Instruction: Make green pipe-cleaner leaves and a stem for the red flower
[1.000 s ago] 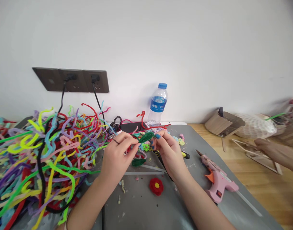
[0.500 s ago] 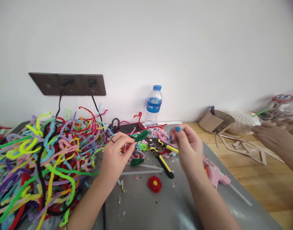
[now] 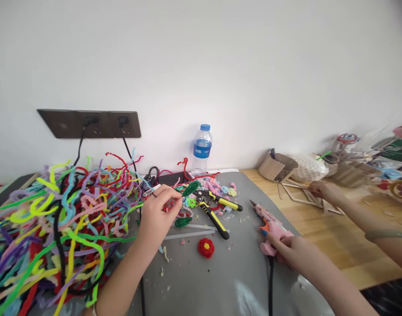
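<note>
Between thumb and fingertips, my left hand (image 3: 163, 210) pinches a dark green pipe-cleaner leaf (image 3: 190, 188), raised over the grey mat. My right hand (image 3: 291, 250) is closed around the handle of a pink hot glue gun (image 3: 275, 232), whose nozzle points away to the upper left; part of the grip is hidden by my fingers. A second green leaf (image 3: 183, 221) lies below the left hand. On the mat in front sits a red pipe-cleaner flower (image 3: 206, 248) with a yellow centre. Yellow-and-black wire strippers (image 3: 215, 217) lie open between the hands.
A tangled heap of coloured pipe cleaners (image 3: 79, 228) fills the left side. A water bottle (image 3: 201, 149) stands by the wall, near small pastel pieces (image 3: 214, 186). Clear glue sticks (image 3: 194, 232) lie mid-mat. At right, another person's hand (image 3: 325, 193) touches wooden strips (image 3: 301, 193).
My right hand has moved down and right from beside the leaf and taken hold of the glue gun, which now points up-left. The other person's hand has shifted left in view.
</note>
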A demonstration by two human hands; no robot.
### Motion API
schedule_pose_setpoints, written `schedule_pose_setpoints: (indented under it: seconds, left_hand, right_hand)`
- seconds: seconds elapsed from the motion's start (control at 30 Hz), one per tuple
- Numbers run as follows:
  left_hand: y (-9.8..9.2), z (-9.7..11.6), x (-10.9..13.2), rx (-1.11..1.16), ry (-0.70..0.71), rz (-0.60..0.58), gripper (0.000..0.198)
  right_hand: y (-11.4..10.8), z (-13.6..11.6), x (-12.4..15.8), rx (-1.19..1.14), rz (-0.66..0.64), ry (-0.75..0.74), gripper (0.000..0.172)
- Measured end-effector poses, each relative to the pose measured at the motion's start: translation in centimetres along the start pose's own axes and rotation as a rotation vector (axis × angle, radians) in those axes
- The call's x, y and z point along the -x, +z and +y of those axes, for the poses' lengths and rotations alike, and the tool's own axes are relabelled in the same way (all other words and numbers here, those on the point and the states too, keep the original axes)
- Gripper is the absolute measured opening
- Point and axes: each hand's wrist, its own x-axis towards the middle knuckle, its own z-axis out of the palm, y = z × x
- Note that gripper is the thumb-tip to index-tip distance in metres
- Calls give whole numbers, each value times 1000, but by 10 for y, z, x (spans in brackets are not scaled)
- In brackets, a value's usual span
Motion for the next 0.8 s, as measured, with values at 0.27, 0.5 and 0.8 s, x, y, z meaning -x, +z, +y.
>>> schedule_pose_setpoints:
  seconds: [0.27, 0.5, 0.8]
  left_hand:
    - [0, -3, -1, 72, -18, 10, 16]
    - [-1, -4, -1, 122, -51, 18, 16]
    - [0, -4, 0, 161, -73, 2, 14]
  right_hand:
    - [8, 12, 4, -229, 56, 62, 58]
    - [10, -4, 32, -1069, 223, -53, 57]
    - [35, -86, 86, -1687, -64, -299, 33]
